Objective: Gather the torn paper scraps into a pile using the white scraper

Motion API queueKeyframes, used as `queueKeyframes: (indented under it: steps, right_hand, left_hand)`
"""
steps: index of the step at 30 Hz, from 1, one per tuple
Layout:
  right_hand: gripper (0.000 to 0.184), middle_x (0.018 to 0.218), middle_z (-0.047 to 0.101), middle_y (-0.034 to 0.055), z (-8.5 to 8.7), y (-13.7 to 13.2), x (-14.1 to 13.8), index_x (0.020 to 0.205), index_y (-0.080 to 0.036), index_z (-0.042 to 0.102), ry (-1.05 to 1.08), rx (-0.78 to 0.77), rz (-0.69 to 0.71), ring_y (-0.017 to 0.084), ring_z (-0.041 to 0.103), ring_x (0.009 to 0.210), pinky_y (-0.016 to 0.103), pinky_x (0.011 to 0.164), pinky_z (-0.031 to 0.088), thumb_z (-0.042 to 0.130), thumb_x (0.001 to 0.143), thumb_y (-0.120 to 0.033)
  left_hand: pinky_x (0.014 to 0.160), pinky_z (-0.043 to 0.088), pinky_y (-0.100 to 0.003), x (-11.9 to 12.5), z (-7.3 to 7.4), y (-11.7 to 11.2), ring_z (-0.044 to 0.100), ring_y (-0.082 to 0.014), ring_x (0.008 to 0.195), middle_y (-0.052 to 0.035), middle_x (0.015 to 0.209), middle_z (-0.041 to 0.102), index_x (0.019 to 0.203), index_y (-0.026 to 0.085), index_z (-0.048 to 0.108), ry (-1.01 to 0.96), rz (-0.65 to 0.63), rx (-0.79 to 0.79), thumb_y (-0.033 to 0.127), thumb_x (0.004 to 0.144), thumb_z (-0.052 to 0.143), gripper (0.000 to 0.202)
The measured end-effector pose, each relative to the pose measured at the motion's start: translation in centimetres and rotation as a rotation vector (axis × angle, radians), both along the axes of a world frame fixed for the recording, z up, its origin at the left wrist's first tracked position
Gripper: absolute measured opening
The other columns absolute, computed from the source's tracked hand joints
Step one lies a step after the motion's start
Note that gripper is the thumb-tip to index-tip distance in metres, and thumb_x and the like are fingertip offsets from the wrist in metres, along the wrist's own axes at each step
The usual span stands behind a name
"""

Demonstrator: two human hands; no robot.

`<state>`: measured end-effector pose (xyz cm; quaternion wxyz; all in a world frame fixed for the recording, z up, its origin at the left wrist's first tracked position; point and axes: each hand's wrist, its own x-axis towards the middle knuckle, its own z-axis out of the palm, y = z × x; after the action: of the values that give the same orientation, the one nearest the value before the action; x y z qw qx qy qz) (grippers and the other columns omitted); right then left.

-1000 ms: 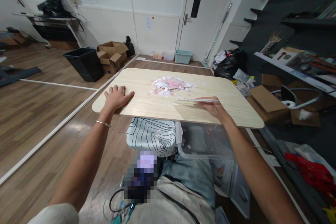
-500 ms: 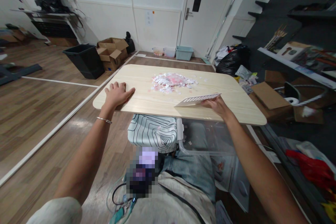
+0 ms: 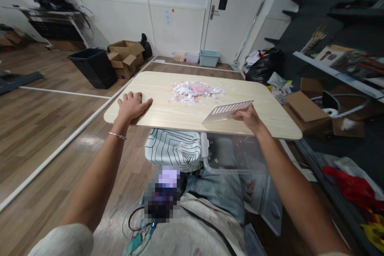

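Observation:
My left hand [image 3: 132, 106] lies flat with fingers spread on the near left part of a light wooden tabletop [image 3: 168, 113]. My right hand [image 3: 249, 117] grips a flat white card with rows of slots [image 3: 227, 111], tilted up on its lower edge near the table's front. Beyond the card, a heap of small pink and white paper scraps [image 3: 196, 91] lies in the middle of the table. A silver bracelet [image 3: 117, 135] circles my left wrist.
Under the table's front edge sit a clear plastic bin [image 3: 237, 156] and a white cushion with black lines [image 3: 174, 150]. A black bin [image 3: 91, 67] and cardboard boxes [image 3: 124, 59] stand far left; boxes, black bags and shelves crowd the right side.
My right hand has lifted the slotted card from lying nearly flat to a steeper tilt and shifted it slightly toward the scraps. My left hand has stayed put.

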<state>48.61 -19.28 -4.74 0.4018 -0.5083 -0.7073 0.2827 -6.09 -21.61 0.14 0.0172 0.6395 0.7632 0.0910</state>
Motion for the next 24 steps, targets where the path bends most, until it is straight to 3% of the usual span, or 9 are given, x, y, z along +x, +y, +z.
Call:
queueKeyframes:
  steps: [3,7,10,17,24]
  right_hand:
    - [0.032,0.115,0.089,0.0038,0.2,-0.3,-0.2,0.121,-0.02,0.086,0.012,0.013,-0.015,0.022,0.086,0.097,0.041,0.088,0.077,0.094,0.118,-0.051]
    - [0.038,0.147,0.088,0.011,1.0,-0.4,-0.4,0.146,-0.022,0.086,-0.046,0.04,0.018,0.029,0.088,0.124,0.052,0.108,0.079,0.092,0.121,-0.051]
    - [0.039,0.162,0.085,0.0138,1.4,-0.4,-0.3,0.153,-0.027,0.085,-0.106,0.055,0.072,0.032,0.086,0.136,0.056,0.115,0.078,0.089,0.122,-0.05]
    - [0.036,0.158,0.087,0.0138,1.8,-1.0,0.2,0.148,-0.028,0.087,-0.158,0.092,0.273,0.031,0.086,0.133,0.057,0.115,0.078,0.087,0.123,-0.055]
    - [0.04,0.151,0.087,0.0123,1.1,-0.9,0.7,0.15,-0.024,0.085,-0.075,0.144,0.2,0.029,0.088,0.124,0.052,0.107,0.079,0.09,0.122,-0.053]
  left_hand:
    - [0.146,0.046,-0.082,0.0,0.1,-0.1,0.057,-0.0613,0.177,-0.0425,0.186,0.063,0.177,0.007,0.069,-0.008,-0.005,-0.004,0.075,0.115,0.031,0.099]
    - [0.147,0.044,-0.083,-0.1,-0.1,0.1,0.055,-0.0603,0.179,-0.04,0.188,0.064,0.174,0.012,0.072,-0.02,0.008,0.012,0.076,0.116,0.033,0.095]
    - [0.148,0.043,-0.082,-0.2,-0.2,0.1,0.055,-0.0603,0.179,-0.0396,0.188,0.064,0.173,0.013,0.072,-0.033,0.009,0.018,0.076,0.115,0.035,0.093]
    - [0.149,0.042,-0.083,-0.3,-0.2,0.2,0.055,-0.0597,0.179,-0.0389,0.187,0.064,0.171,0.016,0.073,-0.045,0.011,0.019,0.075,0.116,0.036,0.089]
    - [0.148,0.043,-0.082,-0.2,-0.3,0.2,0.054,-0.0597,0.18,-0.0388,0.189,0.063,0.173,0.015,0.073,-0.042,0.017,0.023,0.075,0.116,0.038,0.09]
